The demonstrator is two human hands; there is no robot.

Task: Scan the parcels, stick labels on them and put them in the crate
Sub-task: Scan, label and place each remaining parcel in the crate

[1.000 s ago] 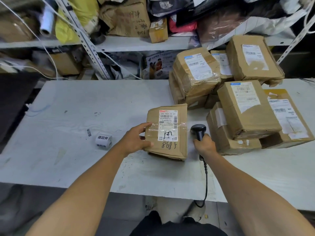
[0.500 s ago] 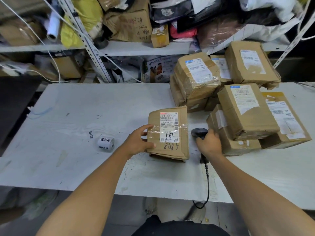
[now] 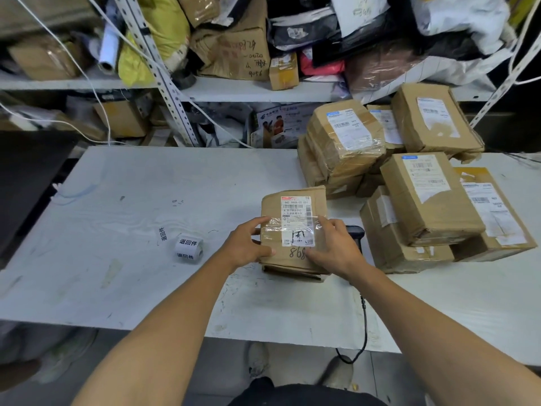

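Both hands on one brown parcel (image 3: 293, 230) at table centre. Left hand (image 3: 245, 247) clasps its left edge: thumb on the near top face, fingers curved over the taped upper surface. Right hand (image 3: 333, 247) grips the right side, fingers spread across the clear tape beside the white shipping label (image 3: 296, 220), thumb low on the face near the handwritten digits. Both forearms reach in from the near edge, converging on the parcel, which lies flat on the white table (image 3: 146, 200).

One black scanner (image 3: 355, 233) lies on the table just right of the parcel, mostly hidden behind the right hand; its cable (image 3: 364, 323) runs off the near edge.

One roll of stickers (image 3: 188, 249), black characters printed, lies left of the parcel, apart. One loose sticker (image 3: 162, 234) just beside it.

Parcel heap (image 3: 415, 183) at right rear: at least six labelled brown boxes, stacked and leaning on each other.

Shelving (image 3: 248, 90) behind the table holds cartons and bags, not countable.
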